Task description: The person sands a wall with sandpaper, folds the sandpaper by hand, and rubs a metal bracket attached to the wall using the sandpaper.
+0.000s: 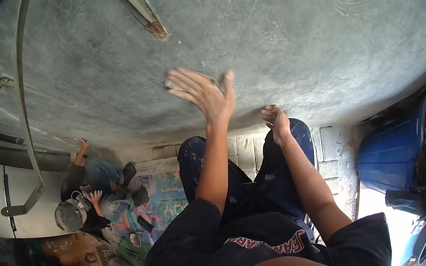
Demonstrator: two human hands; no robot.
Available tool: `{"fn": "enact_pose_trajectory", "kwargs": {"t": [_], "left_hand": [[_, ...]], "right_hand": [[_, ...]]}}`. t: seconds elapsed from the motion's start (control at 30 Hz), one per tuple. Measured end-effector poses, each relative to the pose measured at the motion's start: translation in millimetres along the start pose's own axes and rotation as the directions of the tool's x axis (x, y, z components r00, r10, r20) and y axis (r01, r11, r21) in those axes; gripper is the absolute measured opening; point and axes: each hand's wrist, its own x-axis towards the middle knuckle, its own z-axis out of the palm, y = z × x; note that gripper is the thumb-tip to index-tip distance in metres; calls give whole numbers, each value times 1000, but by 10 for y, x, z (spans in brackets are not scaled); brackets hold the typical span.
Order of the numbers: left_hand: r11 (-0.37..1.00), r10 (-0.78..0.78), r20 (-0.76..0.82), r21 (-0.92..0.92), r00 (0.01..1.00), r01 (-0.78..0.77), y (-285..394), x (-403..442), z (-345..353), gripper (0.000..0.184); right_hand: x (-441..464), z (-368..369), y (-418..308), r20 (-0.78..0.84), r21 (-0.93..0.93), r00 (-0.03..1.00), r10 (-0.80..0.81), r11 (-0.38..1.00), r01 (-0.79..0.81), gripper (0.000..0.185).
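My left hand (pixel 208 94) is up against or just in front of a large grey, dusty panel (pixel 286 35). Its fingers stretch to the left, the thumb stands apart, and motion smears it slightly. A dark edge shows between thumb and fingers, but I cannot tell whether it is shadow or a thin piece under the palm. Lower down, my right hand (pixel 277 123) is near my right knee, close to the panel's lower part. Its fingers are slightly bent and apart, with nothing visible in them. Pale dust covers both hands.
A metal bracket (pixel 156 28) projects from the panel above my left hand. Bent metal bars (pixel 24 105) hang at left. Another person (pixel 82 192) in a cap sits low at left, near a cardboard box (pixel 71 251). A blue bin (pixel 393 154) stands at right.
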Motion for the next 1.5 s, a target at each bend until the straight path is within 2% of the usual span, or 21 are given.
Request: {"fn": "enact_pose_trajectory", "kwargs": {"t": [0.03, 0.17, 0.23, 0.27, 0.4, 0.53, 0.6, 0.73, 0.77, 0.83, 0.9, 0.97, 1.03, 1.07, 1.13, 1.17, 1.23, 1.3, 1.37, 1.47, 1.5], "left_hand": [[1000, -11, -86, -24, 996, 9, 50, 259, -126, 109], [1000, -4, -139, -14, 990, 2, 171, 794, -437, 110], [992, 124, -176, -1, 977, -126, 124, 784, -377, 110], [992, 127, -166, 3, 978, -128, 95, 672, -329, 110], [1000, 3, 233, -1, 972, -3, -248, -501, 104, 108], [998, 67, 377, -25, 924, -62, -285, -741, 107, 113], [980, 56, 100, -196, 993, -36, 49, -168, -83, 111], [948, 222, -289, -161, 931, -276, 414, 903, -300, 109], [945, 218, -291, -174, 932, -276, 418, 910, -274, 109], [952, 305, -249, 93, 919, -291, 395, 867, -174, 104], [954, 298, -200, 100, 933, -283, 357, 454, 29, 99], [914, 290, 171, 243, 942, -325, 116, -296, 244, 94], [789, 405, 415, 292, 815, -541, -233, -1001, 427, 99], [791, 413, 407, 283, 814, -543, -247, -1110, 428, 99], [876, 283, 488, 220, 826, -430, -167, -1141, 352, 98], [879, 277, 489, 219, 827, -424, -165, -1095, 361, 98], [936, 281, 250, 144, 927, -322, 165, -410, 183, 99], [946, 319, -60, 73, 946, -315, 476, 249, 74, 91], [939, 343, -162, 86, 925, -333, 734, 709, -78, 89], [911, 412, -193, 93, 890, -402, 842, 750, 29, 85], [893, 444, -106, 138, 890, -429, 822, 607, 83, 86]], "right_hand": [[-5, 8, 20, -7, 16, 1000, 18, 1000, -18, 38], [-34, 42, -20, -18, 20, 1000, 21, 1000, -20, 43], [29, 23, -2, -19, 33, 999, 39, 999, -38, 41], [55, 15, 21, -22, 31, 999, 39, 999, -39, 40], [97, 8, 57, -26, 65, 996, 89, 994, -87, 37], [116, 41, 36, -57, 61, 995, 81, 995, -78, 34], [103, 27, 76, -57, 46, 997, 49, 998, -47, 32], [122, -2, 68, -95, 41, 994, 51, 998, -47, 31], [133, -14, 69, -84, 33, 995, 61, 998, -58, 31], [140, -23, 36, -78, 32, 995, 60, 998, -58, 31], [131, -10, 30, -74, 23, 994, 85, 996, -84, 31], [118, 12, 35, -82, 29, 994, 79, 997, -76, 32], [108, 23, 40, -78, 37, 994, 74, 997, -72, 33], [106, 22, 47, -78, 35, 993, 86, 996, -83, 33], [84, 30, 24, -70, 39, 994, 78, 996, -76, 33], [63, 25, 23, -57, 40, 995, 84, 996, -82, 32], [87, 12, 14, -58, 32, 995, 85, 996, -83, 32], [99, 15, 39, -58, 23, 994, 95, 995, -94, 31], [110, 5, 28, -66, 28, 994, 81, 996, -79, 30], [106, -4, 29, -72, 17, 995, 71, 997, -70, 30], [112, -8, 28, -64, -4, 996, 68, 998, -69, 30]]}}
